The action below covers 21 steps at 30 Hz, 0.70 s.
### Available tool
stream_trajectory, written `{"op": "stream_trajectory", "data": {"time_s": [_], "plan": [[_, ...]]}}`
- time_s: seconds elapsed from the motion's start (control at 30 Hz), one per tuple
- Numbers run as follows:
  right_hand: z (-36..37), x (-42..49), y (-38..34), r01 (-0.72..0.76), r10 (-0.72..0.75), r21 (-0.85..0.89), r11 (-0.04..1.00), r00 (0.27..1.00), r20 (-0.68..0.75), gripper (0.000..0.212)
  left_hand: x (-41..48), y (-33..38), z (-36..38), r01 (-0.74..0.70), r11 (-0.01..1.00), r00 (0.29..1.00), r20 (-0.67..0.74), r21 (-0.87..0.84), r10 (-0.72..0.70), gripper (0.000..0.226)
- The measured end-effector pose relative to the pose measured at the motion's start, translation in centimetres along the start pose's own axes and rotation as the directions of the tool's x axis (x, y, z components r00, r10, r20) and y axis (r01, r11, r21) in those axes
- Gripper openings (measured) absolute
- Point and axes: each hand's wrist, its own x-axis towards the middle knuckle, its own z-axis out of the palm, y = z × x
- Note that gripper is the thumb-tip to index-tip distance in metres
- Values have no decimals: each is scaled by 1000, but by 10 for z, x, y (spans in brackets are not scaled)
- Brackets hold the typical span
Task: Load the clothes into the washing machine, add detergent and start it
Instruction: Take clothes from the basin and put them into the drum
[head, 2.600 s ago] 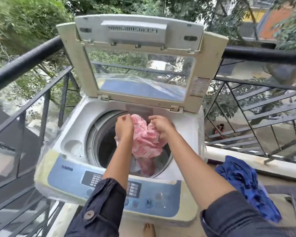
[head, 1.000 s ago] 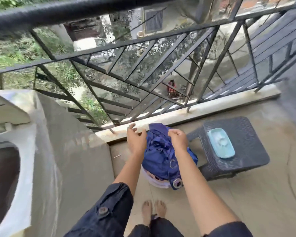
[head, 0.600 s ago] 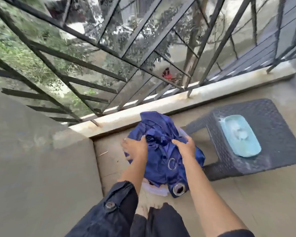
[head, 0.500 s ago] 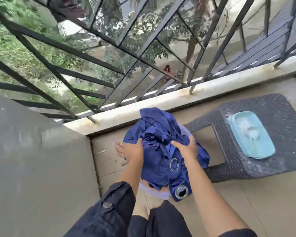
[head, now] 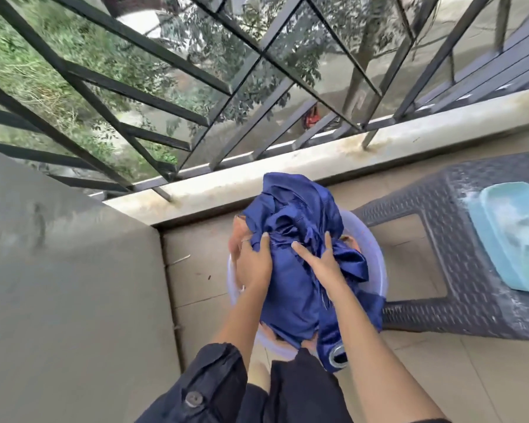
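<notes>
A dark blue cloth (head: 293, 215) with metal eyelets is heaped in a pale lilac tub (head: 376, 264) on the balcony floor. My left hand (head: 252, 257) grips the heap's left side, fingers dug into the fabric. My right hand (head: 321, 264) presses and clutches the cloth in the middle. The grey side wall of the washing machine (head: 68, 285) fills the left of the view; its drum and lid are out of sight.
A dark woven plastic stool (head: 440, 239) stands right of the tub, with a light blue tray (head: 513, 236) of white powder on it. A concrete kerb (head: 287, 169) and black metal railing (head: 153, 96) run behind. My legs are just below the tub.
I turned from the machine, where I held a pink garment, to the tub on the floor. Both hands have come down onto the blue cloth and closed on it; the view has moved closer.
</notes>
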Motion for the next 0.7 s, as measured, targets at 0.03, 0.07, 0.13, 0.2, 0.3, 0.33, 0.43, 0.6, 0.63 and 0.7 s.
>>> {"op": "stream_trajectory", "data": {"time_s": [0.03, 0.07, 0.13, 0.2, 0.3, 0.33, 0.43, 0.6, 0.63, 0.7], "plan": [[-1, -4, -1, 14, -15, 33, 999, 999, 32, 118, -4, 5, 3, 24, 999, 997, 69, -46, -21, 49], [-2, -10, -3, 30, -34, 67, 997, 998, 60, 117, -10, 11, 6, 35, 990, 989, 147, -136, -14, 48], [-5, -21, -8, 27, -37, 140, 990, 997, 69, 103, -24, 24, 7, 67, 951, 961, 276, -301, 20, 42], [-8, -36, -17, 5, -16, 238, 971, 999, 43, 80, -35, 38, 5, 77, 936, 926, 372, -345, 60, 41], [-14, -67, -32, -11, 18, 371, 929, 1000, -14, 63, -58, 61, -5, 12, 947, 897, 422, -321, 132, 41], [-15, -80, -38, -7, 20, 407, 914, 999, -28, 62, -68, 70, -9, -26, 950, 899, 408, -310, 157, 40], [-20, -108, -53, 59, -12, 434, 899, 994, -109, 81, -98, 95, -29, -115, 967, 928, 322, -226, 186, 32], [-32, -128, -73, 101, -29, 389, 915, 982, -186, 86, -144, 138, -69, -87, 955, 978, 158, -282, 135, 40], [-33, -132, -79, 119, -46, 374, 920, 979, -197, 85, -156, 147, -79, -77, 958, 983, 139, -275, 119, 40], [-36, -159, -105, 136, -57, 341, 930, 971, -231, 63, -177, 164, -96, -101, 972, 982, 135, -214, 131, 30]]}}
